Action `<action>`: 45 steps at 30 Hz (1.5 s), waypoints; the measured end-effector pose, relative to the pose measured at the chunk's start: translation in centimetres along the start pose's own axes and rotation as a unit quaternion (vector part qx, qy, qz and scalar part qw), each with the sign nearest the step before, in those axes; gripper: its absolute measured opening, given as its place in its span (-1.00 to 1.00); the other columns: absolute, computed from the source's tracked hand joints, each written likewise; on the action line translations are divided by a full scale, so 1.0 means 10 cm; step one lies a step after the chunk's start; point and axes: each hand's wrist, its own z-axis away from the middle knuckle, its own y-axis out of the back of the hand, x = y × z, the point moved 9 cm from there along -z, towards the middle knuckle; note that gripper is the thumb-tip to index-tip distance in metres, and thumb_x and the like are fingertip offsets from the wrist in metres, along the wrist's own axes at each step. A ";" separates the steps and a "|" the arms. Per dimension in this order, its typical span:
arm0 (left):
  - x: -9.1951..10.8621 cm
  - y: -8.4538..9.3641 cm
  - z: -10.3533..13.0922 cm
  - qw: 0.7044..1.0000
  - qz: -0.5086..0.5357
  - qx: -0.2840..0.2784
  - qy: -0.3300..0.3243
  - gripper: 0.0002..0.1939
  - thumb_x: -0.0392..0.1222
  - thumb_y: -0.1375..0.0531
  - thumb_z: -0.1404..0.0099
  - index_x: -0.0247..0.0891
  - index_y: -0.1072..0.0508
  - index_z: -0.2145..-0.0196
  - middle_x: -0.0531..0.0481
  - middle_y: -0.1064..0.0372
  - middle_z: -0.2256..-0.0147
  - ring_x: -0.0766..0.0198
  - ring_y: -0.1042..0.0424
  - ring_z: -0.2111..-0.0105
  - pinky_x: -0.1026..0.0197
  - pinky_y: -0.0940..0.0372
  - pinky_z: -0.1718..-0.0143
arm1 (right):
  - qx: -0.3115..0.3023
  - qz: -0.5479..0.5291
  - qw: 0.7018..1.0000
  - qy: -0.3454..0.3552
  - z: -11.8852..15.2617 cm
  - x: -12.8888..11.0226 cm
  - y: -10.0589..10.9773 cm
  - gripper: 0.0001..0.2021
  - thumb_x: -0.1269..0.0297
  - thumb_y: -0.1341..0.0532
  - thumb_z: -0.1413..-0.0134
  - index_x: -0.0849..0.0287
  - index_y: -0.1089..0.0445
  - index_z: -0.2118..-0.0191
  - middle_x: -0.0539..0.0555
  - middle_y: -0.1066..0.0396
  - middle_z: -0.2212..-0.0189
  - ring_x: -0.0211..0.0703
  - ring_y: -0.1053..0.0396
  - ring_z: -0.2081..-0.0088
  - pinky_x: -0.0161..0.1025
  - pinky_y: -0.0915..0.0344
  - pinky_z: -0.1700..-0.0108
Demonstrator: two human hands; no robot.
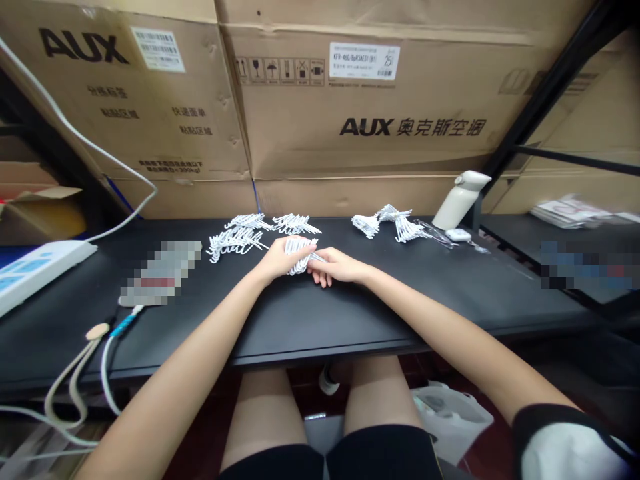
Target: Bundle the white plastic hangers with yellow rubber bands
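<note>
Near the middle of the black desk, a bundle of white wire hooks (299, 263) is gathered between my hands. My left hand (277, 260) is closed round it, with the thumb across the top. From the right, my right hand (336, 265) pinches the bundle's end, its lower fingers curled below. Just behind my left hand lie loose piles of similar hooks: a larger pile (235, 241), a back pile (249, 221) and another pile (296, 224). Farther right are gathered hook bundles, one bundle (366, 225) beside another bundle (407, 225).
A cream bottle (457, 203) stands at the back right, beside a small white case (459, 235) and a clear plastic bag (434, 233). At left lie a blurred-out phone (163, 273) with a cable and a power strip (45, 270). Large cardboard boxes (300, 133) wall the back.
</note>
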 end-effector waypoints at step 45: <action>-0.18 -0.08 0.02 0.980 0.159 -0.067 0.100 -0.67 -0.03 -0.37 -0.02 -0.34 -0.54 0.35 -0.08 -0.52 0.44 0.23 -0.49 0.45 0.22 -0.41 0.40 | 0.132 0.417 0.895 0.087 0.20 -0.42 0.13 -0.72 0.13 -0.01 -0.29 0.18 -0.38 0.19 0.10 -0.44 0.40 -0.20 -0.32 0.44 -0.31 -0.06 0.36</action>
